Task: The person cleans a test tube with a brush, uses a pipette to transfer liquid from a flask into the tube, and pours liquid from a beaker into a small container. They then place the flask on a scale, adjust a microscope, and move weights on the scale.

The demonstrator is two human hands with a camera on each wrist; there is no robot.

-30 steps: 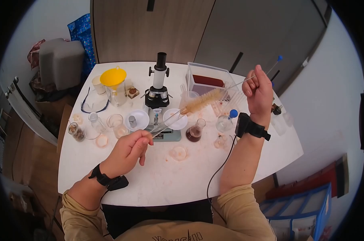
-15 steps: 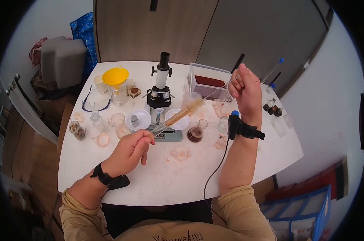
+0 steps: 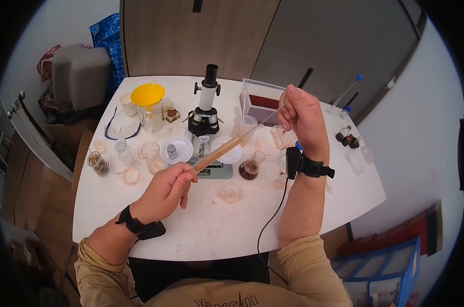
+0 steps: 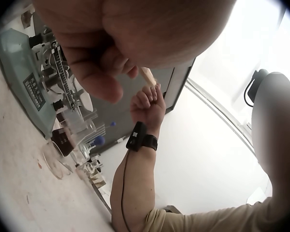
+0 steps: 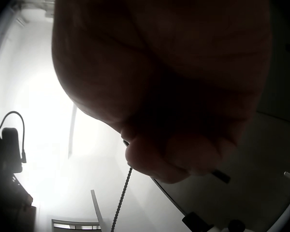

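My left hand point(image 3: 164, 192) grips the lower end of a clear glass test tube point(image 3: 199, 168), which slants up to the right over the balance. Inside the tube sit the tan bristles of a test tube brush point(image 3: 223, 150), pressed flat by the glass. The brush's thin twisted wire point(image 3: 266, 122) comes out of the tube's mouth, and my right hand point(image 3: 304, 120) pinches it between thumb and fingers. In the right wrist view the twisted wire point(image 5: 122, 199) runs down from the curled fingers. My left palm hides the tube's base.
Behind the tube are a balance point(image 3: 221, 171) with white pans and a microscope point(image 3: 207, 100). A conical flask point(image 3: 251, 166) of dark liquid is close below. A yellow funnel point(image 3: 148, 94), safety glasses point(image 3: 122, 130) and glass jars are on the left, small bottles point(image 3: 348, 137) on the right.
My right hand has moved left and toward my left hand, pushing the brush down into the test tube. The bristles were outside at first and are now inside. My left hand has stayed nearly still.
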